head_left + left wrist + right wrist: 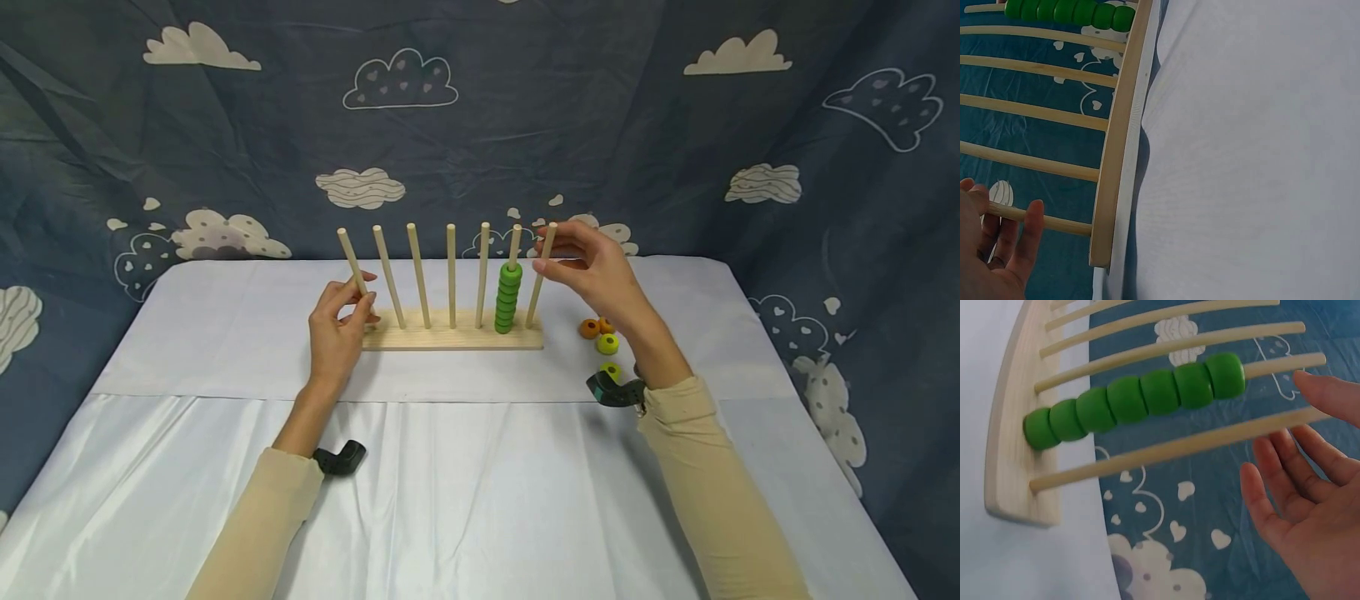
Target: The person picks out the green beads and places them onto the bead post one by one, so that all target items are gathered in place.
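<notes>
A wooden bead stand (453,339) with several upright pegs stands on the white table. Green beads (507,298) are stacked on the second peg from the right, its tip bare above them. My left hand (339,333) pinches the leftmost peg (1063,225) between thumb and fingers; in the left wrist view that peg bears no beads. At the right end, my right hand (592,265) is around the upper part of the bare rightmost peg (1166,450). Its thumb and loosely spread fingers (1264,509) lie on either side; whether they touch the peg I cannot tell.
Orange beads (589,328) and yellow-green beads (607,344) lie loose on the table right of the stand, beside my right forearm. A dark blue cloth with clouds (480,125) hangs behind the table. The white tablecloth (465,483) spreads in front.
</notes>
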The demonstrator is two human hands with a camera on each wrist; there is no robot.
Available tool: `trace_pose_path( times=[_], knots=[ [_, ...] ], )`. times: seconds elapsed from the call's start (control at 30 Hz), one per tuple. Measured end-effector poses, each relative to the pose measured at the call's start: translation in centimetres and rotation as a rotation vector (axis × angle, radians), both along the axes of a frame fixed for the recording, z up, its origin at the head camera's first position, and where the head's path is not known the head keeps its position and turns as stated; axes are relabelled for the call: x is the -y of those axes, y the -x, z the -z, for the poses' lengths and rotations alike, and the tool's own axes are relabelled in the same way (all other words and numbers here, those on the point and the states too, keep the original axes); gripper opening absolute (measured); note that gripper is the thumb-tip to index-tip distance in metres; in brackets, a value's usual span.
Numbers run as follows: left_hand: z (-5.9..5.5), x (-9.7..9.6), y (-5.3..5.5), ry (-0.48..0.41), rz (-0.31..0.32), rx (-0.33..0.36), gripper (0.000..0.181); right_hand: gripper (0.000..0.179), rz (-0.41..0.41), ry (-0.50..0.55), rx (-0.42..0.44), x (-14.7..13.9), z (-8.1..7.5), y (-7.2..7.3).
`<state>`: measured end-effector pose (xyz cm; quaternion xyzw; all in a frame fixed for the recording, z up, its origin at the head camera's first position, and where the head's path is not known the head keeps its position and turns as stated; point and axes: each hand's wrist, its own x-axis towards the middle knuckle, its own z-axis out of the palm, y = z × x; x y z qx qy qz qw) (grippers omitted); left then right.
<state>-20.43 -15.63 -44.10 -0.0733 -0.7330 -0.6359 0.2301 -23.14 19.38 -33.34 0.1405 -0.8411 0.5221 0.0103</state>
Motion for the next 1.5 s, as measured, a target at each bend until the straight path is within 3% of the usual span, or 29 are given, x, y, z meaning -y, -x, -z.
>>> trace_pose_path(
  times=[0.67, 0.8, 1.07, 1.5],
  knots=[
    [0.2, 0.0, 0.0, -0.003, -0.019, 0.003, 0.027, 0.046, 0.061, -0.071, 0.027, -4.2, 1.9, -0.3],
    [-0.3, -0.3, -0.2, 0.006, -0.023, 0.001, 0.028, 0.047, 0.085, -0.121, 0.028, -5.0, 2.4, -0.2],
    [-2.5, -1.1, -1.6, 0.0, -0.012, 0.01, 0.027, 0.045, 0.14, -0.15, 0.058, -6.3, 3.4, 0.1],
    [-2.4, -1.1, -1.6, 0.003, -0.012, 0.009, 0.028, 0.039, 0.168, -0.162, 0.063, -8.0, 4.4, -0.2]
  ],
)
